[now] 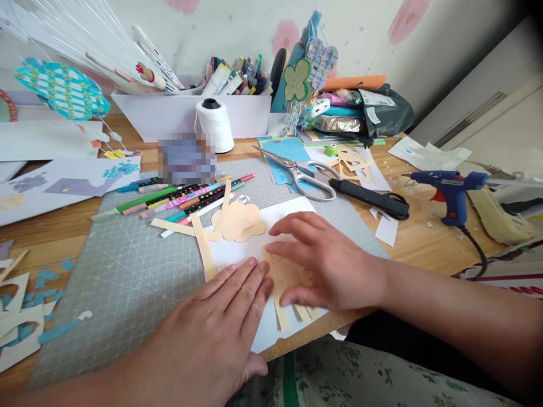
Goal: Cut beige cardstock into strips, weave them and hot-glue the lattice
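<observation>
Near the table's front edge: a slitted tan paper piece point(288, 277) lies on a white sheet point(292, 209), strip ends trailing toward the person.
Left hand point(212, 322): laid palm down, its fingers straight and pressed together, tips at the tan piece's left side; the thumb stands apart, lower down.
Right hand point(331, 263): arched over the tan piece, fingers curved and spread, with a gap between thumb and forefinger; whether the tips press on the paper, I cannot tell.
Tan cutouts: scalloped shapes point(237, 220) overlap at the sheet's upper left, and loose paper strips point(203, 246) lie just beside them.
Grey cutting mat point(127, 282): under the sheet, ruled with a grid, on the wooden table point(424, 243).
Markers point(186, 198): a many-coloured bunch lying across the mat's far part.
Scissors point(314, 180): blades apart, tips toward the far left, partly over blue paper point(288, 154); a black-handled tool point(373, 199) lies just right of them.
Glue gun point(452, 192): blue, farther right, nozzle pointing left.
Thread spool point(215, 127): white, upright before a white box point(190, 113) of pens point(240, 79).
</observation>
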The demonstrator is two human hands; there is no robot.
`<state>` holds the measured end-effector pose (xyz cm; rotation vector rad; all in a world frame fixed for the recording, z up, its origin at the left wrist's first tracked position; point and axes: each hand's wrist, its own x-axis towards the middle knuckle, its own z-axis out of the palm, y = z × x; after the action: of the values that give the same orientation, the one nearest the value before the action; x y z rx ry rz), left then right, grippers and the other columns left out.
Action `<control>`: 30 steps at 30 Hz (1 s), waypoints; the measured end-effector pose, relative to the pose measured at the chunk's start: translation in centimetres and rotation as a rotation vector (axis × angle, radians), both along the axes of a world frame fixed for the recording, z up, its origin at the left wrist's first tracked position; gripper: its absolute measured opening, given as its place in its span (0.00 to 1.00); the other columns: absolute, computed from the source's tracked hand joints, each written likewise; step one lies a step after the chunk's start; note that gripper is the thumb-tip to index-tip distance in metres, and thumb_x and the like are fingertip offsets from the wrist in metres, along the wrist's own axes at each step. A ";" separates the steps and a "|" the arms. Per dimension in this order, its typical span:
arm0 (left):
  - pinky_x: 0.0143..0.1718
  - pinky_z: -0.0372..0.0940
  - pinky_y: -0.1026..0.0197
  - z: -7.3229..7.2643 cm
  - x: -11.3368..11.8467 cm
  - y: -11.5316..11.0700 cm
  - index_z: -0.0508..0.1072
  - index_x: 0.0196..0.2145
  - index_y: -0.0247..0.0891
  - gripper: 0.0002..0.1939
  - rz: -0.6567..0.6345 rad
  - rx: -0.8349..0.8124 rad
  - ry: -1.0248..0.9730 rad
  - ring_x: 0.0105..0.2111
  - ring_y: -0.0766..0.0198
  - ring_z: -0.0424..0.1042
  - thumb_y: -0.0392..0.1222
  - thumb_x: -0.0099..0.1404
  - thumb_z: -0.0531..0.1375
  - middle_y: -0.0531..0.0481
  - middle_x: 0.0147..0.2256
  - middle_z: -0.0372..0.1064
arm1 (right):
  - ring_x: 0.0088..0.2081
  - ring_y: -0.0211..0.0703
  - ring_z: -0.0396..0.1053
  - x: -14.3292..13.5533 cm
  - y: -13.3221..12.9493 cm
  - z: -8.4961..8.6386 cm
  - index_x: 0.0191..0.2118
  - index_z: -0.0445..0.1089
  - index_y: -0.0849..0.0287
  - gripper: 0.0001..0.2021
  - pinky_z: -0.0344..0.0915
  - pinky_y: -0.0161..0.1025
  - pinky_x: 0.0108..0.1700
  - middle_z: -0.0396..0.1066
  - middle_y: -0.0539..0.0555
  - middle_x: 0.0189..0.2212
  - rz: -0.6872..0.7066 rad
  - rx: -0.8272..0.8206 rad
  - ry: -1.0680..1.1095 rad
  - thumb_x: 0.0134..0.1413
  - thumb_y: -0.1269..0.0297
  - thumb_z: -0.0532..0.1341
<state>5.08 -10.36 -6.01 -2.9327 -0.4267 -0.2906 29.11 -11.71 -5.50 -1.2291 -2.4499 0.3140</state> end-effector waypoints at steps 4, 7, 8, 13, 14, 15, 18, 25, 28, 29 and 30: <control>0.47 0.71 0.52 -0.1 -0.1 -0.1 0.78 0.48 0.32 0.39 -0.002 0.033 0.006 0.50 0.47 0.75 0.69 0.51 0.64 0.35 0.53 0.71 | 0.61 0.69 0.53 -1.1 -0.8 -0.5 0.56 0.70 0.65 0.37 0.51 0.66 0.61 0.62 0.68 0.60 -0.019 -0.026 -0.151 0.50 0.38 0.64; 0.47 0.72 0.52 -0.1 0.0 -0.1 0.77 0.49 0.33 0.42 0.007 0.029 0.002 0.51 0.47 0.74 0.70 0.48 0.65 0.35 0.55 0.69 | 0.62 0.68 0.53 -1.0 -0.8 -0.2 0.57 0.69 0.62 0.34 0.52 0.66 0.60 0.60 0.66 0.61 -0.032 -0.061 -0.186 0.52 0.42 0.65; 0.47 0.72 0.52 -0.1 0.0 -0.1 0.77 0.49 0.33 0.42 0.001 0.024 -0.001 0.50 0.47 0.75 0.70 0.48 0.66 0.35 0.54 0.69 | 0.63 0.69 0.52 -1.0 -0.7 -0.1 0.58 0.69 0.61 0.33 0.53 0.66 0.60 0.60 0.66 0.62 -0.034 -0.077 -0.192 0.52 0.44 0.65; 0.46 0.73 0.52 0.2 0.3 0.2 0.77 0.49 0.32 0.42 -0.021 0.020 -0.003 0.49 0.47 0.76 0.69 0.48 0.66 0.35 0.53 0.70 | 0.63 0.69 0.52 -0.7 -0.5 0.6 0.58 0.69 0.58 0.31 0.53 0.65 0.61 0.58 0.65 0.63 -0.030 -0.149 -0.200 0.50 0.53 0.68; 0.46 0.73 0.52 0.2 0.3 0.2 0.77 0.50 0.32 0.42 -0.019 0.018 -0.003 0.49 0.47 0.76 0.69 0.47 0.66 0.35 0.53 0.70 | 0.63 0.68 0.52 -0.6 -0.5 0.7 0.58 0.69 0.58 0.30 0.53 0.65 0.61 0.58 0.64 0.64 -0.025 -0.160 -0.197 0.49 0.54 0.69; 0.46 0.73 0.52 0.2 0.3 0.3 0.77 0.50 0.32 0.43 -0.016 0.014 -0.001 0.49 0.47 0.75 0.70 0.47 0.66 0.35 0.54 0.70 | 0.63 0.68 0.52 -0.6 -0.4 0.7 0.58 0.69 0.58 0.30 0.53 0.65 0.61 0.57 0.64 0.64 -0.023 -0.169 -0.195 0.49 0.55 0.69; 0.47 0.73 0.51 0.0 0.1 0.3 0.77 0.51 0.32 0.43 -0.012 -0.004 0.009 0.50 0.46 0.75 0.70 0.49 0.65 0.35 0.54 0.69 | 0.64 0.68 0.50 0.0 -0.1 0.6 0.60 0.67 0.58 0.33 0.53 0.66 0.61 0.56 0.65 0.65 -0.002 -0.187 -0.159 0.49 0.53 0.70; 0.54 0.66 0.49 -0.2 -0.3 0.4 0.74 0.54 0.32 0.35 -0.014 -0.036 -0.062 0.54 0.48 0.72 0.64 0.62 0.59 0.36 0.57 0.68 | 0.62 0.57 0.57 3.1 0.8 0.2 0.58 0.68 0.65 0.30 0.55 0.57 0.63 0.64 0.66 0.60 0.081 -0.066 0.053 0.56 0.49 0.64; 0.60 0.59 0.50 -0.4 -0.3 0.5 0.71 0.57 0.35 0.36 -0.051 -0.066 -0.095 0.59 0.50 0.66 0.66 0.62 0.57 0.41 0.61 0.62 | 0.63 0.60 0.56 3.8 0.7 -0.2 0.57 0.69 0.64 0.29 0.53 0.59 0.63 0.64 0.65 0.60 0.094 -0.031 -0.061 0.57 0.48 0.64; 0.61 0.58 0.49 -0.5 -0.3 0.5 0.70 0.57 0.38 0.37 -0.065 -0.082 -0.085 0.60 0.50 0.64 0.67 0.61 0.58 0.42 0.62 0.61 | 0.63 0.61 0.55 3.9 0.7 -0.3 0.58 0.68 0.64 0.31 0.53 0.59 0.63 0.63 0.65 0.61 0.100 -0.031 -0.095 0.56 0.47 0.64; 0.61 0.58 0.49 -0.5 -0.2 0.5 0.70 0.58 0.40 0.38 -0.076 -0.098 -0.065 0.60 0.50 0.64 0.69 0.59 0.58 0.44 0.63 0.60 | 0.63 0.62 0.54 3.9 0.6 -0.5 0.59 0.68 0.63 0.32 0.52 0.60 0.63 0.62 0.65 0.62 0.105 -0.033 -0.124 0.55 0.45 0.63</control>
<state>4.87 -9.83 -6.50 -3.0470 -0.3478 -0.3862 33.05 -11.14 -5.95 -1.1683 -2.6314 0.3172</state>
